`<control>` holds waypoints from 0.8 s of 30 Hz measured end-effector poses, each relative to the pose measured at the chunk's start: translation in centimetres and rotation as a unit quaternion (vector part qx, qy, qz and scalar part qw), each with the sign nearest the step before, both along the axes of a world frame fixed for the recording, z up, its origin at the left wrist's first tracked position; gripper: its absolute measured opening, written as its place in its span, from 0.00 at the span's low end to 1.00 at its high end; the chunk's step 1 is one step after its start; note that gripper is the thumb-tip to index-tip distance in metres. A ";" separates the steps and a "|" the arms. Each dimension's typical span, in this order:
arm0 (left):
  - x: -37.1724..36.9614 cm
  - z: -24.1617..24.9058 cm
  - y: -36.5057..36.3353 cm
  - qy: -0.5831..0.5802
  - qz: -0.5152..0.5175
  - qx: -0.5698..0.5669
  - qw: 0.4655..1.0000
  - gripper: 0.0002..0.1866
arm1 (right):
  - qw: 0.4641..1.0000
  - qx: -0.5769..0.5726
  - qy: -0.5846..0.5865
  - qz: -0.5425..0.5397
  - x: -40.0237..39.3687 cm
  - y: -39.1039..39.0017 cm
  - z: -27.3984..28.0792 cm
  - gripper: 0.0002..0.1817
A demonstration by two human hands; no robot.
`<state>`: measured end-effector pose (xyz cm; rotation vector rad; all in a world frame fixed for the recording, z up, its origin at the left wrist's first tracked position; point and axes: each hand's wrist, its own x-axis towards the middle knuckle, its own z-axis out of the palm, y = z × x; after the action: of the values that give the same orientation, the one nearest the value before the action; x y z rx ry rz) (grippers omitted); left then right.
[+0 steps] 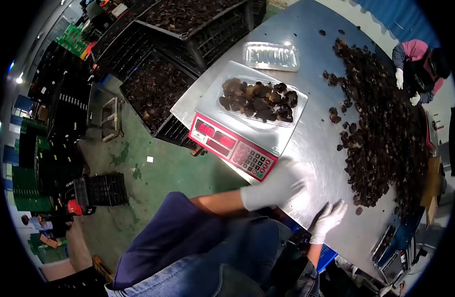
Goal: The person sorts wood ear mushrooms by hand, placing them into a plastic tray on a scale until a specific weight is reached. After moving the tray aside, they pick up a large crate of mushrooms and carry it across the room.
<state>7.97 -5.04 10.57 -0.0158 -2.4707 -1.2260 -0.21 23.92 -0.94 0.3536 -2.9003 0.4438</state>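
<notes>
My left hand (279,190), in a white glove, is smeared by motion beside the keypad end of a red-and-white digital scale (232,148). Its fingers cannot be made out. Resting at the near edge of the metal table (321,168), my white-gloved right hand (330,221) has its fingers stretched out and nothing in them. On the scale's pan sits a clear plastic tray (299,106) filled with dark brown mushroom-like pieces (259,99). The scale's red display is lit, but its digits are too small to read. Behind the scale lies another clear tray (271,56) with nothing in it.
A long heap of dark pieces (376,133) covers the table's right side. Across it stands a co-worker (420,69) in white gloves. Black crates (207,47) of similar pieces stand beyond the table's left edge. A black crate (101,189) stands on the green floor (153,168).
</notes>
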 end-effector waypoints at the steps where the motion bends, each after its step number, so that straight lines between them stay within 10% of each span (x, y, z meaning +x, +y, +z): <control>1: 0.0 -1.7 -1.8 0.042 0.100 0.017 0.994 0.16 | 0.999 -0.031 0.027 -0.020 -1.4 0.7 -0.7 0.27; 3: 0.8 0.2 -8.9 0.045 0.316 -0.157 0.935 0.27 | 0.993 -0.101 0.018 0.055 -2.8 -2.5 3.3 0.26; 7: 2.6 -2.4 -20.1 -0.072 0.523 -0.013 0.849 0.38 | 0.958 -0.217 -0.063 0.174 -4.9 -14.9 9.4 0.24; 14: 1.4 -0.2 -21.1 -0.278 0.367 -0.008 0.888 0.73 | 0.873 -0.359 -0.304 0.126 -10.2 -32.6 6.8 0.37; 17: 0.9 0.5 -19.0 -0.268 0.360 -0.065 0.891 0.72 | 0.783 -0.458 -0.389 0.159 -11.4 -33.9 4.0 0.36; 21: -0.1 -1.1 -17.1 -0.173 0.381 -0.062 0.906 0.71 | 0.845 -0.405 -0.338 0.085 -8.1 -31.0 8.8 0.36; 24: -1.4 -0.8 -13.8 -0.131 0.359 -0.095 0.919 0.69 | 0.695 -0.593 -0.400 0.072 -8.1 -25.9 9.0 0.34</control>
<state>6.54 -18.80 9.78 0.9685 -2.4302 -0.6929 -8.26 -1.99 8.07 0.1459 -2.3633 2.8174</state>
